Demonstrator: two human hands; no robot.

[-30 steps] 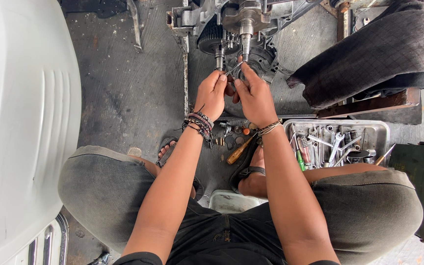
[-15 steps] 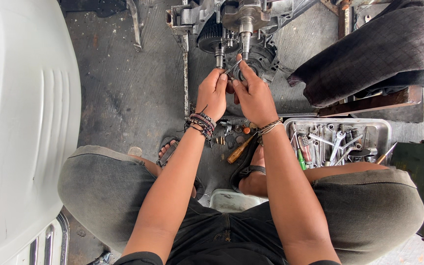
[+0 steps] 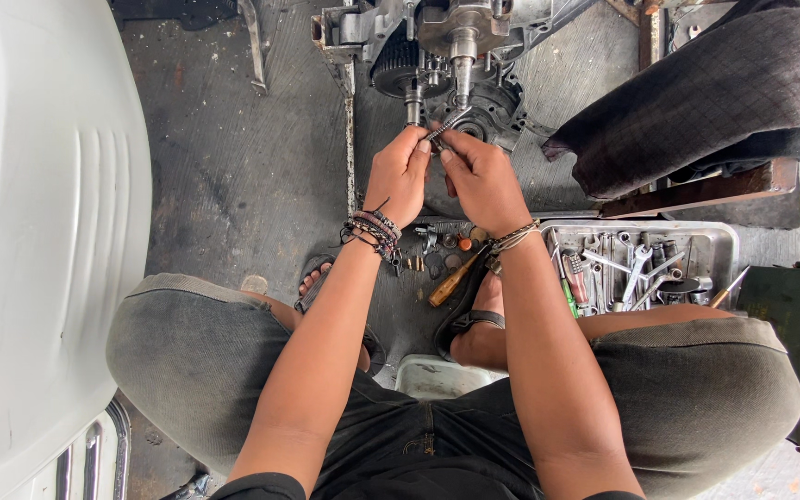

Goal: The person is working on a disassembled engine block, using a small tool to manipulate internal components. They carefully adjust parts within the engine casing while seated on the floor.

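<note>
Hands (image 3: 400,176) (image 3: 481,181) pinching slim metal rod (image 3: 446,122), tilted up-right

concrete floor (image 3: 233,157) | engine (image 3: 446,56) | tool tray (image 3: 724,243) | screwdriver (image 3: 454,278)

We see bright, even daylight, soft shadows beneath the seat cushion (image 3: 696,93), sharp focus throughout, and wide-angle bending at the edges.

The small metal part (image 3: 446,123) is mostly hidden between the left hand (image 3: 400,176) and right hand (image 3: 479,181). The top edge cuts the engine block (image 3: 456,37).
</note>
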